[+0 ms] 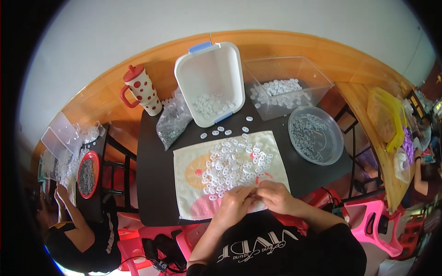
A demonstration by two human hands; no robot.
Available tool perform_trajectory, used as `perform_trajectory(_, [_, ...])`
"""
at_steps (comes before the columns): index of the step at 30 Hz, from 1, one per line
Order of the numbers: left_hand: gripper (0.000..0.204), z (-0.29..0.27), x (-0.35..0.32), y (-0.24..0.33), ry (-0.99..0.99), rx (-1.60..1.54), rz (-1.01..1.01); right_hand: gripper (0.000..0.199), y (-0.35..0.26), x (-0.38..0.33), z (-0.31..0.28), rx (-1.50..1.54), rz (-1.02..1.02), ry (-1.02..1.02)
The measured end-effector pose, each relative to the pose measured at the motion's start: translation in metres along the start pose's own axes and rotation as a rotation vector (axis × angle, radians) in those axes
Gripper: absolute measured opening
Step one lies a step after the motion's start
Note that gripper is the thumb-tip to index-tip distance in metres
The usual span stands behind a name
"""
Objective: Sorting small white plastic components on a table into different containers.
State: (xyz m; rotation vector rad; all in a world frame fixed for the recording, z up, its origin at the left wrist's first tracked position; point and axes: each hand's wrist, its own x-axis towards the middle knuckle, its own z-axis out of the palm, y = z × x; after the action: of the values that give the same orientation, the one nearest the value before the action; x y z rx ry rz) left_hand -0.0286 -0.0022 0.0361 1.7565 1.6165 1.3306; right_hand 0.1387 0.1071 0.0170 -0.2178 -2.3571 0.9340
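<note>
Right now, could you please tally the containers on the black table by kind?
White tub: 1
Clear box: 1
Round clear tray: 1
Dotted cup: 1
Plastic bag: 1
Total: 5

Loads of stuff round the black table [152, 184]: a red-dotted mug [143, 90] at the back left, a bag of grey bits [171, 122] just beside it, a tilted white bin [212, 83], a clear box [294, 76], a round clear tray [316, 135]. Pink stool [375, 221] to the right, and another person [78, 234] at the left by a red dish [87, 175].
</note>
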Motion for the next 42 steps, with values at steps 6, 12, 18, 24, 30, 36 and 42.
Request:
perform_trajectory(6, [0.02,0.002,-0.009,-0.009,-0.017,-0.022,0.04,0.018,0.0,-0.005,0.0,-0.12,-0.166,-0.044])
perform_trajectory(12, [0.029,0.009,-0.018,-0.011,0.033,0.098,0.142,0.019,-0.004,-0.004,-0.002,-0.2,-0.273,-0.102])
perform_trajectory(18, [0.027,0.008,-0.015,-0.011,-0.039,0.134,0.149,0.019,0.003,-0.003,-0.003,-0.189,-0.282,-0.153])
perform_trajectory(24, [0.023,0.005,-0.01,-0.012,-0.097,0.164,0.16,0.018,0.003,-0.002,-0.003,-0.192,-0.241,-0.183])
perform_trajectory(30, [0.022,0.004,-0.011,-0.015,-0.071,0.158,0.151,0.017,0.001,0.006,-0.004,-0.036,-0.183,-0.114])
perform_trajectory(36, [0.044,0.004,-0.011,-0.003,0.02,0.185,0.199,0.015,0.001,0.01,-0.005,0.317,0.164,0.084])
perform_trajectory(42, [0.046,-0.004,-0.012,0.001,0.044,0.203,0.246,0.008,-0.015,0.011,-0.002,0.821,0.58,0.099])
